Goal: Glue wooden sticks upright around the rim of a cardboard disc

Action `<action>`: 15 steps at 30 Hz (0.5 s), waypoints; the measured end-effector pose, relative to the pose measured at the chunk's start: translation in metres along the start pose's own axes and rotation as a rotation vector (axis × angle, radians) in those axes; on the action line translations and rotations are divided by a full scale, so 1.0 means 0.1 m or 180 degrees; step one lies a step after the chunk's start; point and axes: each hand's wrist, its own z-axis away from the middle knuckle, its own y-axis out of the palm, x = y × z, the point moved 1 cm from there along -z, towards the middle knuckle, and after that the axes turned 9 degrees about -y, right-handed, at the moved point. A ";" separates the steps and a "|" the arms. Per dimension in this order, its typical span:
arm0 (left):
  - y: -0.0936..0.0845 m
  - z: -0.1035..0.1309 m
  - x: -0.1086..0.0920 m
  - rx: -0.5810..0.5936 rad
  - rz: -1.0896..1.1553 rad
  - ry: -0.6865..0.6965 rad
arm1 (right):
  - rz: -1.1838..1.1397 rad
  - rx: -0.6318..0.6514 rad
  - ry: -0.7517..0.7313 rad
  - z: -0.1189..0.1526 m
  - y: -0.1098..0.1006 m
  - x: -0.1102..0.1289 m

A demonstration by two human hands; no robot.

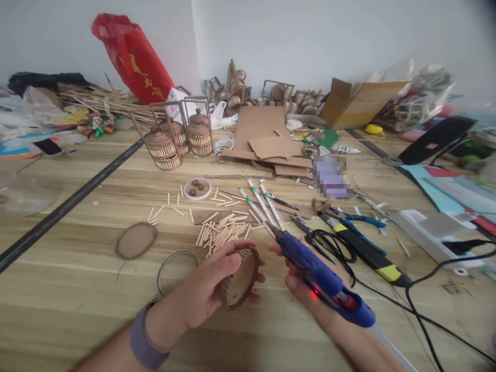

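Note:
My left hand (217, 279) is closed round a cardboard disc (242, 281) with a corrugated rim, held tilted above the table. In my right hand (310, 294) is a blue hot glue gun (310, 263), its nozzle pointing up and left and a small red light glowing on its side. A glue stick (387, 346) sticks out of the gun's back. Just beyond my hands lies a pile of short wooden sticks (222, 232). To the left are a second corrugated-edged cardboard disc (135, 240) and a cardboard ring (158, 276), partly behind my left arm.
Lidded stick baskets with tall handles (165, 150) stand at the back left. Cardboard sheets (259, 129) lie mid-back. On the right are a black-and-yellow utility knife (372, 253), blue-handled pliers (360, 219), scissors (329, 245) and a white power strip (434, 240) with trailing cable.

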 end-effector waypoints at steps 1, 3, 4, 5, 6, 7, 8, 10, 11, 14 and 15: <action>0.00 -0.01 0.01 0.0067 0.0019 -0.0006 | -0.0116 0.0018 0.0038 0.01 0.01 -0.01; -0.01 -0.03 0.04 0.0164 0.0044 -0.0033 | -0.0300 0.0053 0.0133 0.02 0.02 -0.02; -0.01 -0.03 0.06 0.0235 0.0034 -0.0042 | -0.0371 0.0092 0.0188 0.02 0.02 -0.02; -0.01 -0.04 0.06 0.0294 0.0008 -0.0049 | -0.0434 0.0107 0.0231 0.02 0.02 -0.01; -0.01 -0.04 0.07 0.0345 -0.0024 -0.0047 | -0.0503 0.0126 0.0280 0.02 0.03 0.00; -0.01 -0.04 0.07 0.0379 -0.0059 -0.0044 | -0.0591 0.0134 0.0330 0.02 0.03 0.01; -0.01 -0.03 0.07 0.0394 -0.0092 -0.0050 | -0.0701 0.0150 0.0391 0.01 0.04 0.03; 0.00 -0.03 0.07 0.0394 -0.0142 -0.0088 | -0.0909 0.0141 0.0492 -0.01 0.05 0.06; 0.00 -0.02 0.07 0.0376 -0.0156 -0.0112 | -0.0995 0.0137 0.0514 -0.02 0.06 0.07; 0.00 -0.02 0.07 0.0324 -0.0144 -0.0160 | -0.1224 0.0179 0.0502 -0.03 0.07 0.09; 0.00 -0.02 0.08 0.0318 -0.0128 -0.0156 | -0.1290 0.0218 0.0516 -0.02 0.07 0.08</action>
